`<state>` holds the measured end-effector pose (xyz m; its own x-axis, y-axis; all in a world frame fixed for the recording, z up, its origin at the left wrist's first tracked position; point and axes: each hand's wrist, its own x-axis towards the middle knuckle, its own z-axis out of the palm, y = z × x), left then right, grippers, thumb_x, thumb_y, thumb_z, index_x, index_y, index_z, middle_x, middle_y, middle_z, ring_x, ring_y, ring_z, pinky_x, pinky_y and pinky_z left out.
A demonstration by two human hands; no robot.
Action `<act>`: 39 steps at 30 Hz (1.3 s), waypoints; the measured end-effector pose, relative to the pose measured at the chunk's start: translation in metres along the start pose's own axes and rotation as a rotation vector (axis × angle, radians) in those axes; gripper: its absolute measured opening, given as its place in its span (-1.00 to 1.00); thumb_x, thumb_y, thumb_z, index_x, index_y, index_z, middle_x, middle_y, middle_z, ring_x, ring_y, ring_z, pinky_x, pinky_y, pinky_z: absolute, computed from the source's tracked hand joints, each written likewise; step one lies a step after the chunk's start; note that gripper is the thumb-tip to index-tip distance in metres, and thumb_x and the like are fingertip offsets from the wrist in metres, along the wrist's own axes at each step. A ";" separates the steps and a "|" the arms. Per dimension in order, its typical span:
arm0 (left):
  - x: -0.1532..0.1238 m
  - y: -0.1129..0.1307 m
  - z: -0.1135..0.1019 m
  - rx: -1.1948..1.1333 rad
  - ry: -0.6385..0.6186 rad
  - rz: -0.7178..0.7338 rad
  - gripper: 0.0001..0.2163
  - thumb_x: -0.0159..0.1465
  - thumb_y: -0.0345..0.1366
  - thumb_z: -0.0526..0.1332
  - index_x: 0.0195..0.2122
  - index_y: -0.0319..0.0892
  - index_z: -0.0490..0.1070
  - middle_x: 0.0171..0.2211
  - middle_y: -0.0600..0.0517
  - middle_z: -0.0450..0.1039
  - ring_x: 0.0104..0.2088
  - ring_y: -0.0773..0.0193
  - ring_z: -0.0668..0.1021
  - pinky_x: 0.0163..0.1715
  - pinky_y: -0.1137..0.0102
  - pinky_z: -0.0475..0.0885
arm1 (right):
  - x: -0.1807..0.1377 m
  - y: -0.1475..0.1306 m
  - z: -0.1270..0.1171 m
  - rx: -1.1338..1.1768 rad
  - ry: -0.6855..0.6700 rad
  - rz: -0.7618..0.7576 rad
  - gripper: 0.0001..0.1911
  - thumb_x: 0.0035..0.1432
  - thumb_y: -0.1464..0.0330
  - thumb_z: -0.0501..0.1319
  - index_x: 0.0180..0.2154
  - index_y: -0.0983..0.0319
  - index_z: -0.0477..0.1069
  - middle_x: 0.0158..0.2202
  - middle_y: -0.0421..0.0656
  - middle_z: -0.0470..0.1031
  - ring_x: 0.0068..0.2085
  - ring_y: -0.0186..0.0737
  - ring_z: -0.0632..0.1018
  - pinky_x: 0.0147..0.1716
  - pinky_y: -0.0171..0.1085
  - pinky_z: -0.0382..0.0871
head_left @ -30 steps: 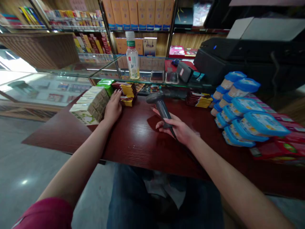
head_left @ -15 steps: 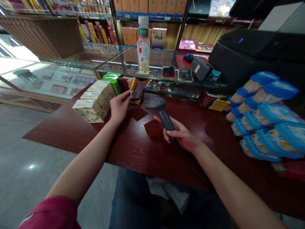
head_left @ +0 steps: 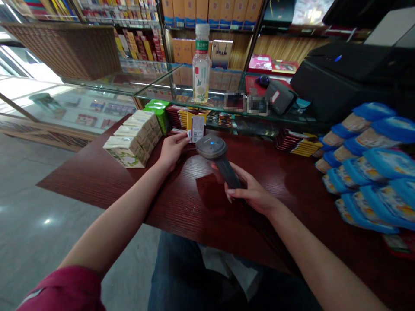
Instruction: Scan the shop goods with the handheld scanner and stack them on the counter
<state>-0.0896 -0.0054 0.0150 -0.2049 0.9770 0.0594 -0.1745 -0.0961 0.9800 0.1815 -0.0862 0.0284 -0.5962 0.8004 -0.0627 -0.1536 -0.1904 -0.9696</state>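
My left hand (head_left: 175,150) pinches a small yellow-and-brown packet (head_left: 197,128) by its lower left edge. The packet stands upright, its back with a barcode turned to me. Wrapped around the handle of a dark grey barcode scanner (head_left: 212,147) is my right hand (head_left: 249,186). The scanner's head, with a small blue light on top, is close to the packet's lower right side. Behind the packet lies a row of similar packets (head_left: 177,115). Left of my left hand stand pale drink cartons (head_left: 126,149) in rows, with a green pack (head_left: 158,113) behind them.
On the glass counter stands a plastic bottle (head_left: 201,71). Blue-lidded tubs (head_left: 366,185) are stacked at the right, beside another row of packets (head_left: 298,142). A wicker basket (head_left: 68,52) is at the far left, a black machine (head_left: 343,77) at the back right.
The packet in my left hand has gone from tilted to upright, its barcode side now facing me. My left hand sits slightly lower and further right, closer to the scanner's head.
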 end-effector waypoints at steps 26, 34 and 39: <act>-0.002 0.016 0.126 0.896 -0.295 0.658 -0.78 0.39 -0.32 0.29 0.01 -0.03 0.67 -0.06 0.02 0.71 -0.07 0.09 0.73 -0.03 0.34 0.56 | -0.105 -0.014 -0.073 0.094 0.685 -0.289 -0.45 -0.02 0.27 0.55 0.05 0.10 0.58 0.21 -0.06 0.55 -0.26 -0.31 0.59 -0.43 -0.35 0.40; 0.008 0.012 0.270 1.337 -0.513 0.987 -0.67 0.51 -0.33 0.10 0.23 -0.05 0.49 0.16 -0.09 0.59 0.04 0.06 0.68 -0.06 0.30 0.56 | -0.122 0.008 -0.075 0.057 0.878 -0.340 -0.42 -0.03 0.22 0.53 0.04 0.20 0.52 0.06 -0.01 0.65 -0.38 -0.29 0.55 -0.47 -0.30 0.43; 0.012 -0.013 0.300 1.369 -0.548 0.996 -0.63 0.47 -0.36 0.11 0.25 -0.08 0.48 0.19 -0.14 0.57 0.09 0.03 0.66 0.01 0.29 0.56 | -0.118 0.013 -0.075 -0.020 0.939 -0.373 -0.41 0.00 0.23 0.48 0.07 0.23 0.50 0.00 0.02 0.68 -0.12 -0.02 0.68 -0.22 -0.16 0.58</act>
<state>0.1991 0.0649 0.0599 0.6416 0.6267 0.4424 0.7113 -0.7019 -0.0371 0.3086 -0.1404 0.0054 0.3498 0.9322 0.0927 -0.1849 0.1657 -0.9687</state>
